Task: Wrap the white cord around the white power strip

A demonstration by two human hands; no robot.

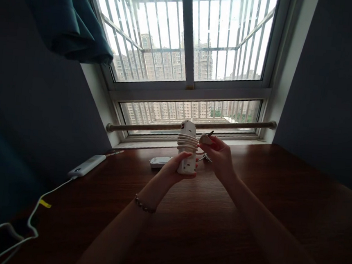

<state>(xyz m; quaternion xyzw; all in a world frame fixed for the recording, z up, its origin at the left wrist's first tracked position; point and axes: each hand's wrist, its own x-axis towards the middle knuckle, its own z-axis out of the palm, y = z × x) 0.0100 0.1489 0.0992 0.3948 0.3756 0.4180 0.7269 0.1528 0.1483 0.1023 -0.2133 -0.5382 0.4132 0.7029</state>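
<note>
My left hand (175, 168) is closed round the lower end of a white power strip (188, 130), which it holds upright above the wooden table (205, 225). The strip's white cord (187, 143) is coiled several times round its middle. My right hand (220, 154) is to the right of the strip, its fingers pinched on the cord's plug (205, 139) close to the coils. A bead bracelet sits on my left wrist.
Another white power strip (87, 165) lies at the table's left edge, its cable (35, 212) with a yellow tag trailing off the corner. A small white flat device (160, 162) lies behind my hands. A wooden rail (244, 125) and barred window stand behind; a teal curtain (65, 19) hangs upper left.
</note>
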